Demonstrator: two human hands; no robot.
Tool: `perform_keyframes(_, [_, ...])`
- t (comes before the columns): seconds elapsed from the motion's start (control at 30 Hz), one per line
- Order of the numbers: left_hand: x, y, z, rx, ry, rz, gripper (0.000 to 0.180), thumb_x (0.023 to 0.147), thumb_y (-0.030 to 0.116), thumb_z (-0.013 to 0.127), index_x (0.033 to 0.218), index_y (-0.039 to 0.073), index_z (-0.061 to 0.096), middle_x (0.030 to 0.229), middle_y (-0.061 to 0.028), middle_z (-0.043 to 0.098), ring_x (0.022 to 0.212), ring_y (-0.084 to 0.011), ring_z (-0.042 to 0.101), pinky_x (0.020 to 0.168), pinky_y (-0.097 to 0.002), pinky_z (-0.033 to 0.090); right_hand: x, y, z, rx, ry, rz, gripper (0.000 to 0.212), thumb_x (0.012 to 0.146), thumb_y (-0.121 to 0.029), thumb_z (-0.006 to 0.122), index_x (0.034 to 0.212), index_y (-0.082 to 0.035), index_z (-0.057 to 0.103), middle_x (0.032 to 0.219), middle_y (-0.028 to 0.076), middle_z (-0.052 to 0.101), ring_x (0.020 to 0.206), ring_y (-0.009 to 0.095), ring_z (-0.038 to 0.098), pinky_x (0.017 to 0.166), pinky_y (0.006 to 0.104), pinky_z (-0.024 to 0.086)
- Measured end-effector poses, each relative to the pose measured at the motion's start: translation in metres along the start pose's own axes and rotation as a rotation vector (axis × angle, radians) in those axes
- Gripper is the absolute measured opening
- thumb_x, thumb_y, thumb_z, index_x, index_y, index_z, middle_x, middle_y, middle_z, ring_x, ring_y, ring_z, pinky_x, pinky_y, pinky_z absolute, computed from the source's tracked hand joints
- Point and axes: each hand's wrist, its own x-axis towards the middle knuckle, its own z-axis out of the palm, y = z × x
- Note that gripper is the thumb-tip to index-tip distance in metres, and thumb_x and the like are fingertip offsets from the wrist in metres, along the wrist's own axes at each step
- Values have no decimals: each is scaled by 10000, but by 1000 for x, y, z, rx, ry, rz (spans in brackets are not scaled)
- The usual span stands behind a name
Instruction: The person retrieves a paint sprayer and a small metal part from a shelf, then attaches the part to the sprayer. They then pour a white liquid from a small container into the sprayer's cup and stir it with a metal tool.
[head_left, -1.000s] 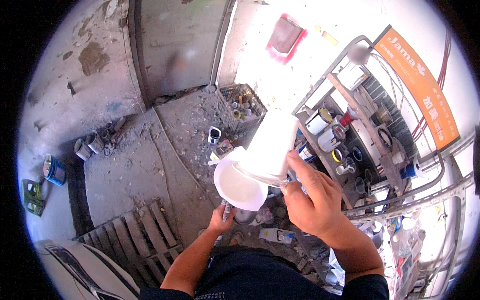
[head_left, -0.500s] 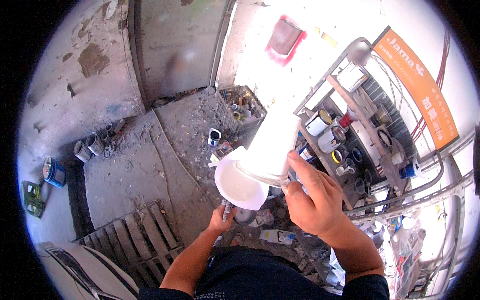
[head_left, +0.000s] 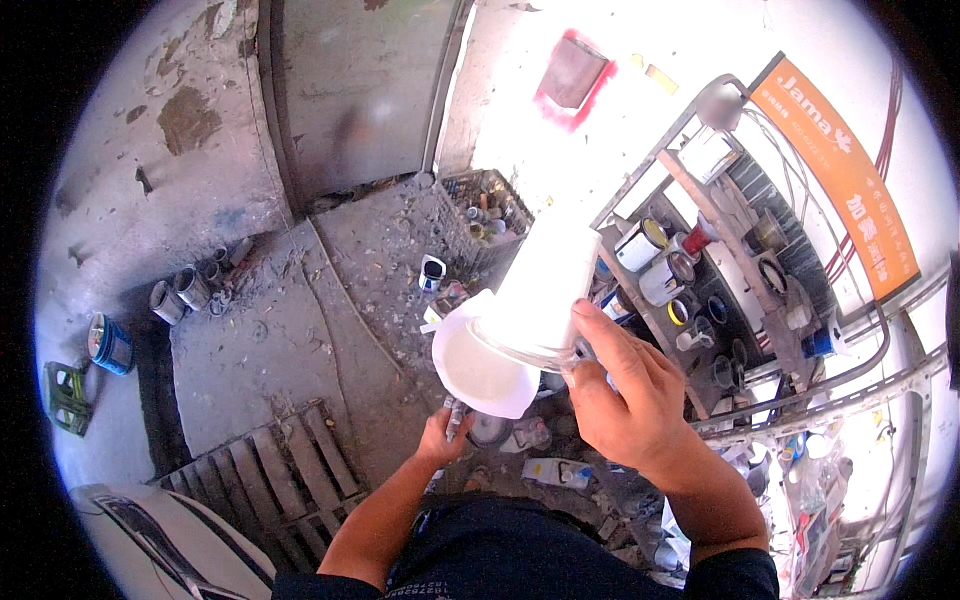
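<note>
My right hand (head_left: 630, 405) is closed round the rim end of a white plastic cup (head_left: 541, 285), its forefinger stretched along the side. The cup is tipped mouth-down to the left, over a wide white paper funnel (head_left: 478, 368). The funnel's inside looks pale and smooth; whether liquid is running into it I cannot tell in the glare. Just below the funnel, my left hand (head_left: 440, 438) grips a metallic handle (head_left: 455, 419). What the handle belongs to is mostly hidden under the funnel.
On the right stands a rack (head_left: 690, 280) crowded with paint cans. A crate (head_left: 488, 212) of small items sits by the far wall, near an open can (head_left: 432, 273) on the dusty floor. A wooden pallet (head_left: 275, 475) and a white plastic jug (head_left: 558, 472) lie nearer me.
Both hands stay almost in place, with the cup still tipped over the funnel. The funnel has shifted very slightly to the right.
</note>
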Motion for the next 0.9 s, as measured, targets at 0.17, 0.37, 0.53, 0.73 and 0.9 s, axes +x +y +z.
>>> perform_keyframes(0.17, [1, -9, -2, -12, -3, -2, 307, 864, 292, 645, 843, -6, 577, 695, -168, 613, 641, -245, 607, 599, -385, 465, 1, -1, 1, -19, -6, -8, 129, 786, -40, 593, 872, 52, 568, 1284, 188, 522, 1041, 345, 613, 833, 399, 531])
perform_keyframes(0.37, [0, 8, -5, 22, -2, -32, 311, 867, 296, 640, 890, -9, 588, 736, -188, 629, 689, -272, 639, 627, -392, 478, -1, -1, 4, 2, -4, 9, 101, 778, -51, 606, 795, 34, 555, 1291, 189, 519, 1033, 348, 616, 827, 399, 533])
perform_keyframes(0.53, [2, 7, -7, 8, -7, -16, 312, 868, 295, 638, 893, -12, 585, 748, -189, 631, 694, -272, 638, 633, -392, 479, 0, -1, 5, -6, -4, 11, 99, 776, -52, 609, 783, 31, 556, 1293, 192, 516, 1031, 349, 617, 820, 402, 537])
perform_keyframes(0.73, [4, -15, -6, 9, -38, -77, 308, 863, 294, 641, 866, -8, 581, 709, -160, 617, 640, -220, 585, 608, -372, 466, 4, -2, 6, -26, -21, 17, 101, 772, -50, 609, 796, 31, 553, 1284, 194, 519, 1034, 349, 618, 811, 400, 544])
perform_keyframes(0.9, [6, -14, -6, -29, -20, -49, 307, 865, 290, 643, 845, -8, 569, 695, -146, 613, 637, -197, 576, 599, -368, 461, 5, -1, 9, -26, -15, 21, 110, 774, -54, 609, 807, 35, 555, 1274, 195, 527, 1024, 352, 623, 808, 398, 547])
